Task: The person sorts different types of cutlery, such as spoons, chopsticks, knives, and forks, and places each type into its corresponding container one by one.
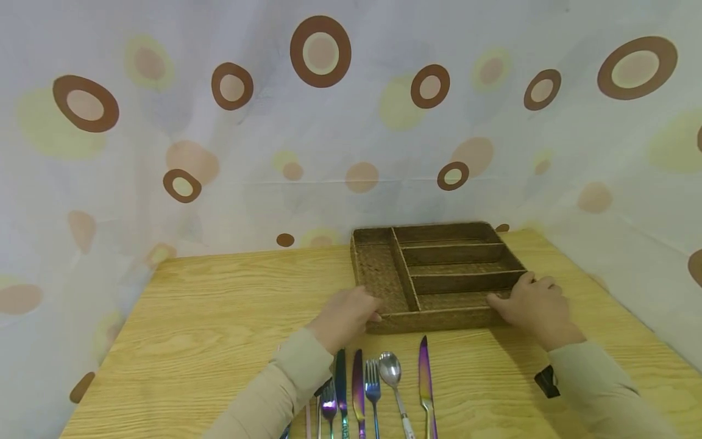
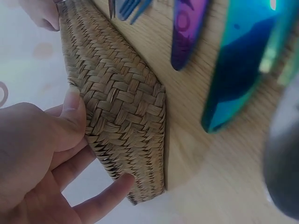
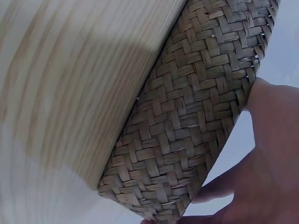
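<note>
A brown woven cutlery tray (image 1: 439, 319) with several compartments sits on the wooden table, nothing lying in it. My left hand (image 1: 345, 314) grips its near left corner. In the left wrist view the thumb of that hand (image 2: 32, 154) presses on the rim of the woven wall (image 2: 124, 98), and other fingers reach round the end. At the near right corner my right hand (image 1: 537, 308) holds the tray, its thumb over the front rim. The right wrist view has this hand (image 3: 271, 154) along the upper edge of the woven side (image 3: 187, 107).
In front of the tray lies a row of cutlery: a purple knife (image 1: 425, 378), a silver spoon (image 1: 390, 369), a blue fork (image 1: 372, 384), another purple knife (image 1: 358, 381) and several more pieces partly under my left sleeve. A patterned cloth (image 1: 351, 134) hangs behind the table (image 1: 219, 305).
</note>
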Available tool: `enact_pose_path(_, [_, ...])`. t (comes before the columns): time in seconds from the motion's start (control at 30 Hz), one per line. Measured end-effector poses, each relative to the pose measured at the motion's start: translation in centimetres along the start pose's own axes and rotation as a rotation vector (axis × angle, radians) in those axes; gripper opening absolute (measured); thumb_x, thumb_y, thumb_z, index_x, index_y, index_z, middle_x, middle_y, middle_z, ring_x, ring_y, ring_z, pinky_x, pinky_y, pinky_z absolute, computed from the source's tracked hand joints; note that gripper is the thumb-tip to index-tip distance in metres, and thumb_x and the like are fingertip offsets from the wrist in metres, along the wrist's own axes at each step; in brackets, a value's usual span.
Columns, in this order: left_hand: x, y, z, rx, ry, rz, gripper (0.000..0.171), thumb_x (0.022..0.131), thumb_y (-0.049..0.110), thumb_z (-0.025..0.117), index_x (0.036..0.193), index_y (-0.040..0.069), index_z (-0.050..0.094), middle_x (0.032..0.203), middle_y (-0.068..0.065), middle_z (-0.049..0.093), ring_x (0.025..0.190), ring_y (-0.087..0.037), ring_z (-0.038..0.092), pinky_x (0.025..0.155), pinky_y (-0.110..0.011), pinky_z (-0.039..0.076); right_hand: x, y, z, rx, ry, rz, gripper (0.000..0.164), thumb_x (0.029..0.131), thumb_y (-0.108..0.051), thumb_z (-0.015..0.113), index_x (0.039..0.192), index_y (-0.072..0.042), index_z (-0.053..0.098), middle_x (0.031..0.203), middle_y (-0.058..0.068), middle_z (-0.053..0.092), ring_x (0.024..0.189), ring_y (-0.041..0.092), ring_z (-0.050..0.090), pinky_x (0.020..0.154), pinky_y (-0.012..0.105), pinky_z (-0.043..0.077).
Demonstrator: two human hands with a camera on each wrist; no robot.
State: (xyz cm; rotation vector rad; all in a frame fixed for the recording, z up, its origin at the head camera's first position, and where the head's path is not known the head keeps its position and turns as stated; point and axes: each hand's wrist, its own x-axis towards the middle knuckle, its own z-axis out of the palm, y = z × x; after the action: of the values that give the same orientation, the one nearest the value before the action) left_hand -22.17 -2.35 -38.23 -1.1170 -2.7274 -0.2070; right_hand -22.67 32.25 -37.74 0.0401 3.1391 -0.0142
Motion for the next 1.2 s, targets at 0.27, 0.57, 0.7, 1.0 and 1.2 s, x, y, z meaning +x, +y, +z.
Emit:
enact_pose_path(0.27, [-2.8, -1.9, 0.1, -0.093, 0.148, 0.027, 0.022, 0.077, -0.005, 0.067, 0.090, 0.013, 0.062, 0.085, 0.003, 0.064, 0.080, -0.008, 0.055, 0.066, -0.016, 0.047, -0.3, -3.1, 0.6, -0.071, 0.048, -0.023, 0.103, 0.088, -0.070, 0.026, 0.123, 0.026, 0.022, 0.100, 0.057, 0.028, 0.086, 0.066, 0.038, 0.066, 0.064, 0.042])
enact_pose_path(0.57, [-5.9, -3.8, -0.5, -0.164, 0.119, -0.101, 0.022, 0.080, -0.004, 0.064, 0.095, 0.012, 0.062, 0.089, 0.000, 0.062, 0.083, -0.011, 0.053, 0.068, -0.022, 0.049, -1.0, -7.8, 0.9, -0.127, 0.127, -0.002, 0.086, 0.093, -0.057, 0.029, 0.126, 0.023, 0.026, 0.103, 0.055, 0.034, 0.085, 0.062, 0.043, 0.065, 0.059, 0.045])
enact_pose_path(0.7, [-7.4, -4.6, -0.9, -0.225, 0.106, -0.190, 0.006, 0.091, 0.014, 0.057, 0.091, 0.016, 0.063, 0.089, 0.004, 0.060, 0.084, -0.009, 0.050, 0.069, -0.025, 0.049, -1.4, -9.8, 1.0, -0.136, 0.168, -0.006, 0.081, 0.094, -0.053, 0.028, 0.125, 0.022, 0.029, 0.101, 0.054, 0.036, 0.080, 0.059, 0.045, 0.059, 0.056, 0.045])
enact_pose_path(1.0, [-11.3, -5.7, -2.2, -0.416, 0.131, -0.358, 0.008, 0.088, 0.010, 0.060, 0.091, 0.016, 0.064, 0.093, 0.005, 0.059, 0.087, -0.007, 0.050, 0.076, -0.029, 0.048, -2.5, -13.3, 1.0, -0.173, 0.308, -0.090, 0.077, 0.094, -0.052, 0.034, 0.118, 0.021, 0.041, 0.097, 0.047, 0.046, 0.078, 0.053, 0.051, 0.056, 0.052, 0.048])
enact_pose_path(1.2, [-11.4, -5.6, -3.0, -0.444, 0.109, -0.363, 0.011, 0.087, 0.008, 0.060, 0.093, 0.016, 0.065, 0.093, 0.004, 0.060, 0.090, -0.011, 0.051, 0.078, -0.030, 0.048, -3.2, -13.5, 0.5, -0.208, 0.394, -0.116, 0.076, 0.094, -0.052, 0.037, 0.109, 0.022, 0.048, 0.090, 0.043, 0.050, 0.074, 0.049, 0.053, 0.057, 0.051, 0.049])
